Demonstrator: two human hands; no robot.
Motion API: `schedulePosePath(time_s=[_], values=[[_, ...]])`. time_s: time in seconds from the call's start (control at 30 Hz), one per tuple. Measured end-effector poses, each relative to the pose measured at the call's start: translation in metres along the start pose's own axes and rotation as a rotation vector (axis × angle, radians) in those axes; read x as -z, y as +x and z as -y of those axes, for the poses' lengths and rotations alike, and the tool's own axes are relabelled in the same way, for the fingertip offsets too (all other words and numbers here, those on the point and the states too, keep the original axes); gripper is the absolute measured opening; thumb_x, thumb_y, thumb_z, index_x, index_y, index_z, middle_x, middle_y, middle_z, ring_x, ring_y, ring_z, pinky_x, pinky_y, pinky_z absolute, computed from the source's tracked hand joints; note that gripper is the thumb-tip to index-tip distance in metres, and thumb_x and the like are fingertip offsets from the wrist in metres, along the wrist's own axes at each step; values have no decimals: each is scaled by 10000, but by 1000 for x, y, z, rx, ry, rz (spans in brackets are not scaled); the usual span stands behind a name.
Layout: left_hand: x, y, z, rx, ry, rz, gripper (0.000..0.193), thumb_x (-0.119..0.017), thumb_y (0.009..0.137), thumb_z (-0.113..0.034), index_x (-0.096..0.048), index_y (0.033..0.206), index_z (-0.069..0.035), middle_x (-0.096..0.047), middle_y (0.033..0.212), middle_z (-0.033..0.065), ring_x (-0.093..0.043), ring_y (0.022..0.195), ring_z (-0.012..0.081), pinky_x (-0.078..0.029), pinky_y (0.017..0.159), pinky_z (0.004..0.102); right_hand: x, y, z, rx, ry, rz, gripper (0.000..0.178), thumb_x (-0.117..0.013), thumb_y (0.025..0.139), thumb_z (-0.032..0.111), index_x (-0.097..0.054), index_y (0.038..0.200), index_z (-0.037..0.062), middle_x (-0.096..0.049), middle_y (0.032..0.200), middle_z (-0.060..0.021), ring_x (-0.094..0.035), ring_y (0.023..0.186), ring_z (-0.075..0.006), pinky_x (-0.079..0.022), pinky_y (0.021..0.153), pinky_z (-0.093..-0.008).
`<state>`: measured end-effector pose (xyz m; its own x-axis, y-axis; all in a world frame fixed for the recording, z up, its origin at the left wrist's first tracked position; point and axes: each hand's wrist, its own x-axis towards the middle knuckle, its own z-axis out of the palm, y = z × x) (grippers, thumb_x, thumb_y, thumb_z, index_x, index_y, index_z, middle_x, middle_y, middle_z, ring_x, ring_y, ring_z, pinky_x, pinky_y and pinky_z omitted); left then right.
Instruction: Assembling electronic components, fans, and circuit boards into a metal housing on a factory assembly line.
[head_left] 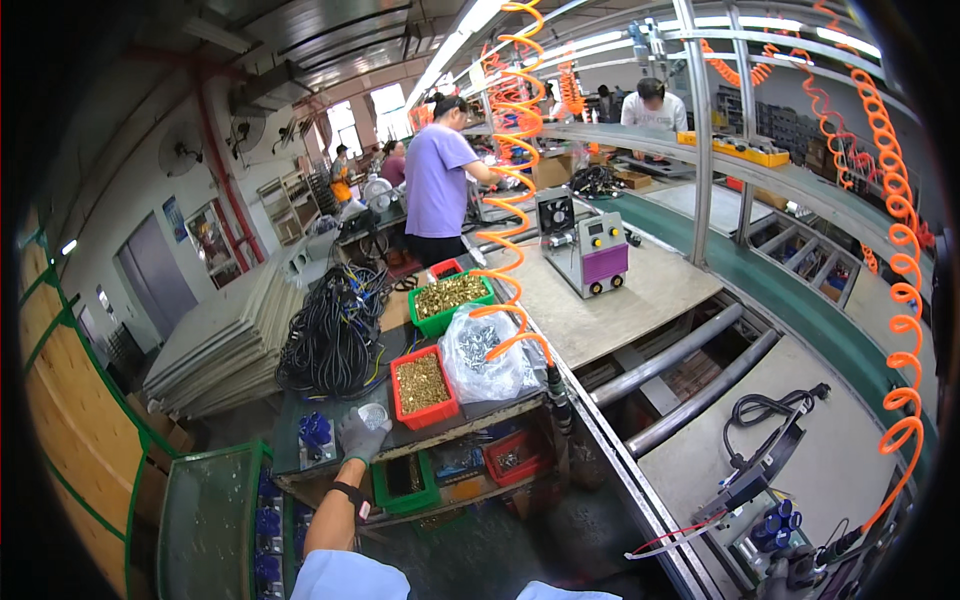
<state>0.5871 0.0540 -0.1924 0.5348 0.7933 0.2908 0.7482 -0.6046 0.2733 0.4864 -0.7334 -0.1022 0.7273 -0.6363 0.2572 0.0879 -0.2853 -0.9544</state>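
Note:
My left hand [360, 442], in a grey glove, is at the near edge of the side bench. Its fingers and thumb are around a small round dish [373, 414] of silvery bits. Just right of it stands a red bin [422, 388] of brass-coloured parts; blue-capped parts [316, 430] lie to its left. At the lower right edge, my right hand [788, 578], dark-gloved and partly cut off, closes on an air screwdriver [836, 548] fed by an orange coiled hose. Beside it sits an open unit with dark blue cylinders [775, 527] and a black panel [765, 470] with a cable.
Behind are a green bin [450, 300], a clear bag of metal parts [488, 350] and a black cable heap [335, 335]. A purple-fronted machine [600, 255] stands beyond the steel rollers [670, 355]. Orange hoses [515, 200] hang overhead. A co-worker in purple [438, 180] stands ahead.

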Motion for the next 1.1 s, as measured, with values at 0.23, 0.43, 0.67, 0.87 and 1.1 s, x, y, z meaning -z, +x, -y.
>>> schedulePosePath(time_s=[0.23, 0.43, 0.67, 0.87, 1.1], values=[[69, -73, -49, -315, -171, -169, 970, -916, 673, -472, -484, 1410, -13, -586, 1271, 234, -549, 1233, 423, -447, 1064, 513, 26, -2, -20, 185, -37, 27, 281, -771, 866, -53, -712, 1141, -64, -713, 937, -67, -647, 749, -150, -548, 701, -278], [121, -186, -138, -707, -366, -159, 924, -936, 635, -364, -513, 1385, -28, -578, 1217, 191, -577, 1162, 389, -502, 1013, 492, 54, -2, -84, 86, 258, -149, 308, -709, 891, -49, -654, 1191, -7, -692, 969, -51, -634, 778, -126, -519, 658, -251], [115, -370, -258, -1278, -810, 408, 959, -938, 589, -336, -513, 1383, -6, -568, 1286, 206, -555, 1177, 423, -505, 989, 516, 57, -7, -149, 395, 101, -226, 444, -755, 837, -70, -660, 1260, 27, -723, 1183, -47, -671, 991, -128, -551, 862, -305], [89, -486, -328, -1649, -887, 666, 896, -905, 667, -424, -533, 1380, -28, -556, 1303, 201, -553, 1154, 401, -456, 1004, 502, 39, -23, -61, 31, 264, -159, 367, -733, 849, -125, -631, 1168, 26, -701, 1069, -48, -681, 934, -120, -558, 848, -287], [68, -519, -338, -1674, -737, 658, 919, -897, 665, -486, -542, 1375, -23, -563, 1320, 203, -540, 1182, 402, -435, 1014, 539, 23, -28, -44, 147, 241, -237, 322, -708, 798, -120, -628, 1065, 43, -691, 1003, -64, -664, 883, -134, -555, 810, -293]])
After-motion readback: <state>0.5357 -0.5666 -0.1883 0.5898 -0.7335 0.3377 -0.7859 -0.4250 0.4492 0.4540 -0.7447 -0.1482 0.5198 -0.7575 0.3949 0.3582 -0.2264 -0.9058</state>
